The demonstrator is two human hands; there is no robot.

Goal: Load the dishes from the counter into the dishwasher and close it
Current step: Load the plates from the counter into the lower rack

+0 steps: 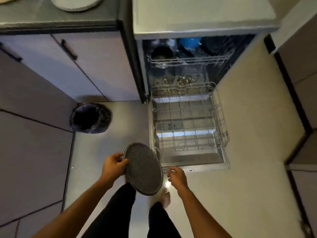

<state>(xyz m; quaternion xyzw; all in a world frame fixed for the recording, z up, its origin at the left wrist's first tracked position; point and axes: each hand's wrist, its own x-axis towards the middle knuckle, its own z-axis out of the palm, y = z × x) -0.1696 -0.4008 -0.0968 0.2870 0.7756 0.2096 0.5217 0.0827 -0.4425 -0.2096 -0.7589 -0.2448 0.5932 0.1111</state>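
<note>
I counted two hands, the left hand and the right hand. There were two plates: one dark plate held in the left fingers and one white plate far beyond them. One dishwasher stood ahead of the right fingers with two racks, the lower rack nearer and the upper rack farther. The upper carried one blue item and one dark bowl. One bin sat beyond the left fingers, and two handles farther still.

Everything I see is dim and soft; edges bow outward, and light glints off the open dishwasher.
</note>
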